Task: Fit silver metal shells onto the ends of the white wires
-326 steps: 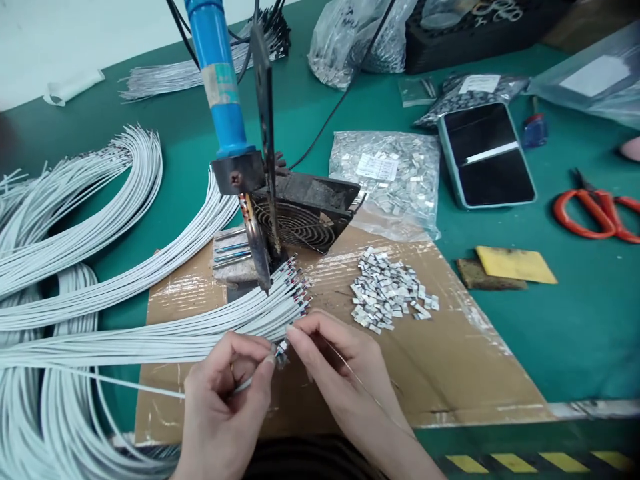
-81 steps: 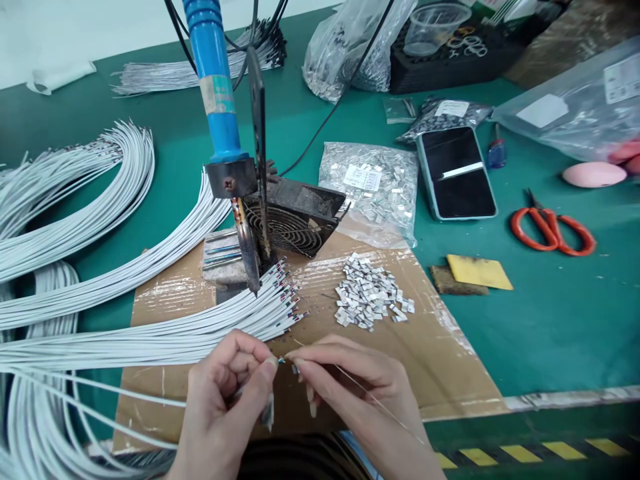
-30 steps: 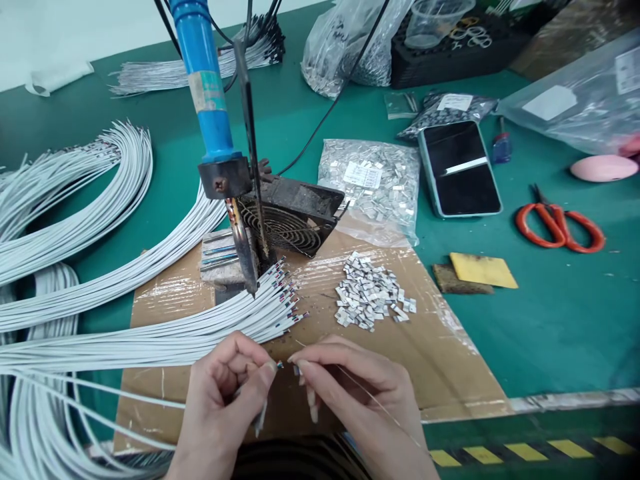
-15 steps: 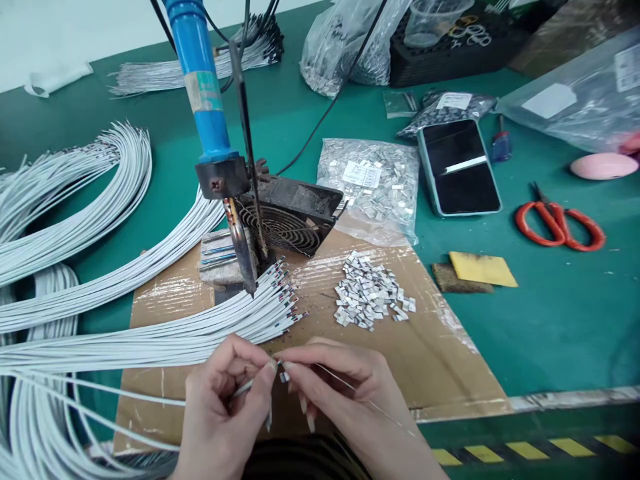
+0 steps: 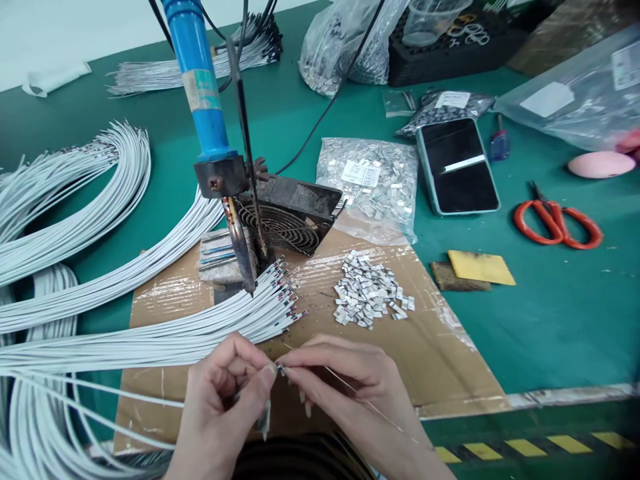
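Note:
My left hand (image 5: pixel 227 400) is closed in a pinch around a white cable, close to its stripped end. Its fingertips meet those of my right hand (image 5: pixel 345 393) in front of the wire bundle. My right thumb and index finger pinch at a tiny metal piece (image 5: pixel 281 368) at the cable end; its exact shape is mostly covered. A thin solder wire (image 5: pixel 345 381) also runs through my right hand and back over the wrist. Just beyond lies the bundle of white cables (image 5: pixel 200 340), and right of it a pile of small metal tabs (image 5: pixel 370 290).
A soldering iron (image 5: pixel 240 247) with a blue handle stands tip down over the cables, beside a small black fan (image 5: pixel 295 213). Cardboard (image 5: pixel 430 360) covers the bench front. Rightward are a bag of tabs (image 5: pixel 370 187), a phone (image 5: pixel 457 167), sponges (image 5: pixel 480 267) and red-handled scissors (image 5: pixel 557 220).
Both hands stay fingertip to fingertip. My right hand has turned slightly, and the small metal piece that hung below the fingertips now sits between them.

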Available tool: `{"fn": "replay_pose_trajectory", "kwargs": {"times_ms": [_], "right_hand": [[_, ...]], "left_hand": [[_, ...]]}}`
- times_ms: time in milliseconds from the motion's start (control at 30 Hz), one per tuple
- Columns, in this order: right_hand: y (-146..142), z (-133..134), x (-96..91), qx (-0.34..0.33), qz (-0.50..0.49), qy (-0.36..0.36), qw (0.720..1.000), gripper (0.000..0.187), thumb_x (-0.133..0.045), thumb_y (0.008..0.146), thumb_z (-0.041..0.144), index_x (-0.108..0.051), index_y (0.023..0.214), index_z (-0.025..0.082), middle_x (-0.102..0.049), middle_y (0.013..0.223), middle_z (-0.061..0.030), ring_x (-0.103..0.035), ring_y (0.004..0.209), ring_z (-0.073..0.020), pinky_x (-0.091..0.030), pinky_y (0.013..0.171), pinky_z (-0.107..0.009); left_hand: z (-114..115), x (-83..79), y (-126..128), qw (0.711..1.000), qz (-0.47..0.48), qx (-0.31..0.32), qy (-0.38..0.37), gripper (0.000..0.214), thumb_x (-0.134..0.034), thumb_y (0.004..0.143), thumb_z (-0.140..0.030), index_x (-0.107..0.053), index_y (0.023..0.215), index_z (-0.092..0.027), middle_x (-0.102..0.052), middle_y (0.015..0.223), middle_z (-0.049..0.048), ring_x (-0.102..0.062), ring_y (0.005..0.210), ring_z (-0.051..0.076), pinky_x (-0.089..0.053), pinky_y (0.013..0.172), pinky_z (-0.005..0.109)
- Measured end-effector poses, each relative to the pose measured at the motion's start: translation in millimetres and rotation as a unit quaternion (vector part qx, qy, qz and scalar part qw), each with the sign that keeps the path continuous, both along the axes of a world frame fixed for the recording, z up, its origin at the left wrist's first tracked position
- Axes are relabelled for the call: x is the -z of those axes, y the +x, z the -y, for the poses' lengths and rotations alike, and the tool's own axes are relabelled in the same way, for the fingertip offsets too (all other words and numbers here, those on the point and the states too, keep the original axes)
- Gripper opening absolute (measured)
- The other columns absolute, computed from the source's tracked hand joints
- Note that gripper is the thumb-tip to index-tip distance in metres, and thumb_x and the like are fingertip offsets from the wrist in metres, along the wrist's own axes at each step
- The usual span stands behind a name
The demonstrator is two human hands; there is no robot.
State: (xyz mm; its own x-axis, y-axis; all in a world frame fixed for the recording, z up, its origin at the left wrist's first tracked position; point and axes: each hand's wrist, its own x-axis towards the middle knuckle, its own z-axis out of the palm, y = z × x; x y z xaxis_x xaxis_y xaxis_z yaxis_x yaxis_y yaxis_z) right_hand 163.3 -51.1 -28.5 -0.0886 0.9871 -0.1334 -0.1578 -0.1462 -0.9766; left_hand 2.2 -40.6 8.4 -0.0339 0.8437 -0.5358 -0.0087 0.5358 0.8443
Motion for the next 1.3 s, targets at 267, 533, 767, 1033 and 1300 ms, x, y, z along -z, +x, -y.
{"fn": "replay_pose_trajectory", "kwargs": {"times_ms": [267, 533, 767, 1033, 1300], "right_hand": [[12, -9, -9.8, -0.084, 0.134, 0.078, 0.984, 0.015, -0.070, 0.095, 0.014, -0.081, 0.086, 0.019, -0.070, 0.072, 0.0009, -0.062, 0.063, -0.0101, -0.045, 0.058, -0.019], [21, -7, -4.4, -0.048, 0.118, 0.036, 0.991, 0.015, -0.069, 0.096, 0.019, -0.078, 0.084, 0.022, -0.066, 0.069, 0.0022, -0.059, 0.059, -0.0094, -0.044, 0.053, -0.019], [2, 2, 10.1, 0.017, -0.121, -0.116, 0.986, 0.009, -0.081, 0.089, 0.027, -0.087, 0.095, 0.028, -0.070, 0.069, 0.0010, -0.058, 0.053, -0.0057, -0.048, 0.049, -0.012], [-17, 4, 6.2, 0.010, -0.135, -0.103, 0.985, 0.012, -0.078, 0.090, 0.030, -0.087, 0.089, 0.023, -0.064, 0.067, 0.0008, -0.056, 0.051, -0.0065, -0.047, 0.047, -0.014], [-5, -2, -7.4, 0.006, 0.116, 0.027, 0.993, 0.018, -0.066, 0.093, 0.017, -0.083, 0.087, 0.019, -0.069, 0.067, -0.0007, -0.061, 0.057, -0.0113, -0.047, 0.052, -0.019]], "left_hand": [[1, 1.7, -3, 0.999, 0.020, 0.023, -0.020, 0.039, -0.091, 0.071, -0.043, -0.063, 0.065, -0.015, -0.049, 0.049, -0.0070, -0.032, 0.047, 0.005, -0.022, 0.047, 0.018], [1, 4.8, -3, 1.000, -0.004, 0.005, -0.001, 0.038, -0.091, 0.070, -0.041, -0.065, 0.064, -0.015, -0.049, 0.048, -0.0068, -0.032, 0.047, 0.005, -0.019, 0.048, 0.018], [-1, 4.0, -1, 1.000, 0.001, -0.019, 0.012, 0.041, -0.091, 0.071, -0.046, -0.064, 0.066, -0.015, -0.050, 0.050, -0.0072, -0.030, 0.046, 0.004, -0.021, 0.047, 0.017], [8, 5.7, 2, 0.991, -0.107, 0.002, 0.080, 0.026, -0.083, 0.078, -0.033, -0.065, 0.067, -0.018, -0.057, 0.051, -0.0039, -0.042, 0.046, 0.008, -0.030, 0.048, 0.020], [19, 20.1, 4, 0.868, -0.293, 0.067, 0.394, 0.034, -0.066, 0.082, 0.003, -0.078, 0.094, -0.026, -0.081, 0.079, 0.0024, -0.066, 0.066, 0.018, -0.048, 0.072, 0.028]]}}
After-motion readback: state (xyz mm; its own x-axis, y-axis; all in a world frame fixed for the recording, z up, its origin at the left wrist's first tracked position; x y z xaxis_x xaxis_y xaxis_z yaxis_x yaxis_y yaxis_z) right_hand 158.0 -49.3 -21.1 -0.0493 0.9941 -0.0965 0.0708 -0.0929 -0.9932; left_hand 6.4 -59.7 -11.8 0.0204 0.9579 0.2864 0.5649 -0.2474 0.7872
